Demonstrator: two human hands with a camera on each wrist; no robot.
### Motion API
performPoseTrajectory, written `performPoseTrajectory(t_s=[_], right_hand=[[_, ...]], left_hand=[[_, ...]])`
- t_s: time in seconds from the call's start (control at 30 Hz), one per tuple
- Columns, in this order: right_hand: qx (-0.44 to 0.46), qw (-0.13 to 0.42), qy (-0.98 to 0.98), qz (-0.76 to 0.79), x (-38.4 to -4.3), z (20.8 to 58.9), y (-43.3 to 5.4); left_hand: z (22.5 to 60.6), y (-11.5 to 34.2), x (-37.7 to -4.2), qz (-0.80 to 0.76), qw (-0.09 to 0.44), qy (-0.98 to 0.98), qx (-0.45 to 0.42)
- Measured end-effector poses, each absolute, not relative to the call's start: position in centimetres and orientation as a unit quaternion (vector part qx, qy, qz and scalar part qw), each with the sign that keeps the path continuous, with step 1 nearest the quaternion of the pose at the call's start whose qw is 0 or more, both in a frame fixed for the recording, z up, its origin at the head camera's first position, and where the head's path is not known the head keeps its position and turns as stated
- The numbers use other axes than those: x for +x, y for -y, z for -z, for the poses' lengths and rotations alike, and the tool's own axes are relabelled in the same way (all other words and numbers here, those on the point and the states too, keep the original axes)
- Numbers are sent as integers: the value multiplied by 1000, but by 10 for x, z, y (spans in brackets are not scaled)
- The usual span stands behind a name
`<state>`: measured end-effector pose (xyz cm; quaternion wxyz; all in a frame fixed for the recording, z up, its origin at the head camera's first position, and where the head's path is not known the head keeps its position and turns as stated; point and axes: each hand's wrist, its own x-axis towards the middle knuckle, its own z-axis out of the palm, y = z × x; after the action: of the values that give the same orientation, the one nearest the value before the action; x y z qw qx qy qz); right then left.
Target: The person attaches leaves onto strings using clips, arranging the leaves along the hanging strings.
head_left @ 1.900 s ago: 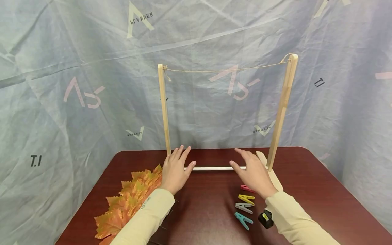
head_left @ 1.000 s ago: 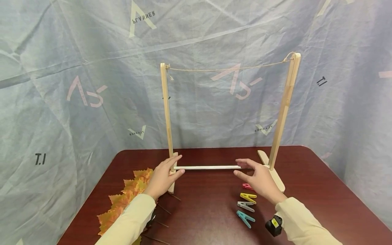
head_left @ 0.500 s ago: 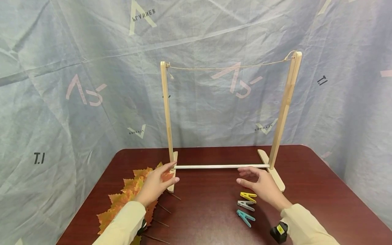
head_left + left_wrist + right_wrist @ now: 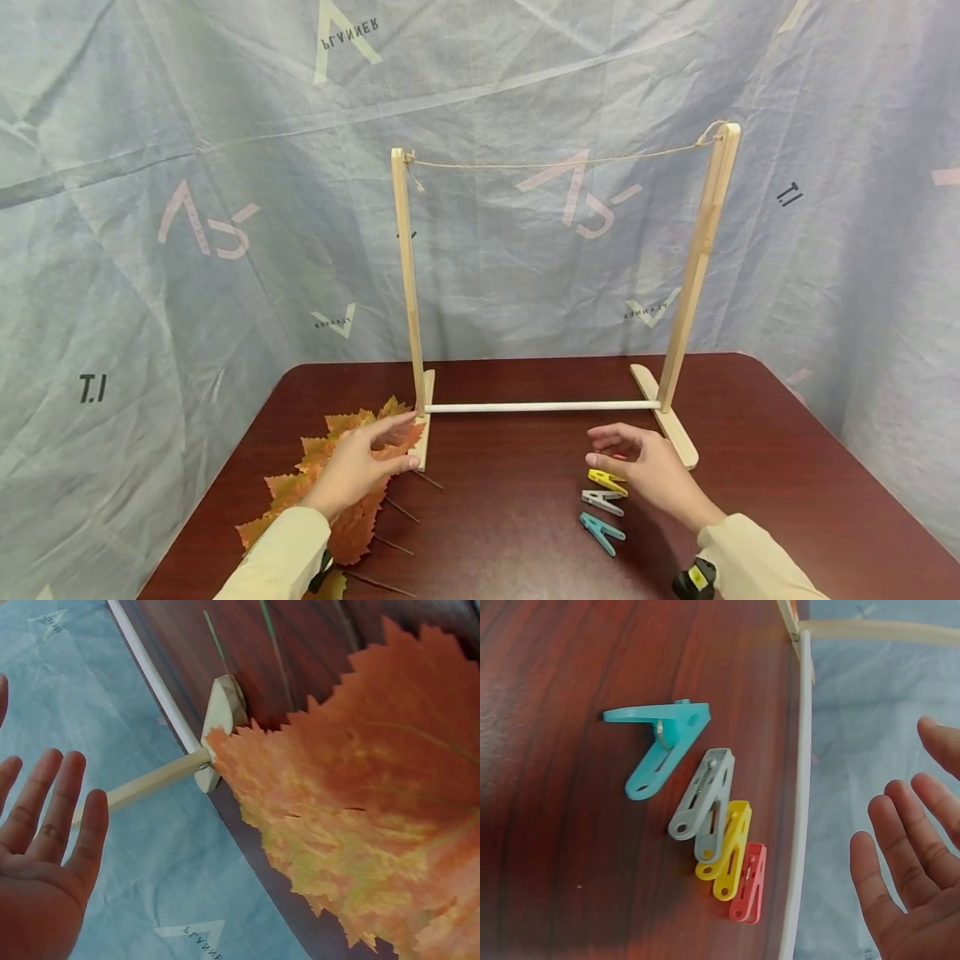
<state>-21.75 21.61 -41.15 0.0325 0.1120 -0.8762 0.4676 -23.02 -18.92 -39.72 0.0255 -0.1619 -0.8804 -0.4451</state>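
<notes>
- We see a long, pale cream left sleeve (image 4: 277, 557), its cuff ending at the wrist.
- The right sleeve (image 4: 752, 554) is the same pale cream — we can make out soft folds in its cloth.
- At the right cuff we find a small, boxy black device (image 4: 683, 587) with a yellow patch (image 4: 698, 576).
- Beside the left cuff we spot a black piece (image 4: 321, 573) — mostly hidden.
- Our left hand (image 4: 352, 467) and right hand (image 4: 651, 468) are bare.
</notes>
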Motion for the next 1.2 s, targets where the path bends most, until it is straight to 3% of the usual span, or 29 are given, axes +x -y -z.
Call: performPoseTrajectory(t_s=[0.5,0.97,1.2], right_hand=[[165,13,860,-483,-208,433,-230],[177,-42,844,-504,-199,455,-239],[178,-44,857,-482,-195,462,-241]], left_hand=[[414,201,-221,410,-23,877,-249],[425,214,-211,404,-119,873,-245],[429,217,-206,394,-155,874,-240]])
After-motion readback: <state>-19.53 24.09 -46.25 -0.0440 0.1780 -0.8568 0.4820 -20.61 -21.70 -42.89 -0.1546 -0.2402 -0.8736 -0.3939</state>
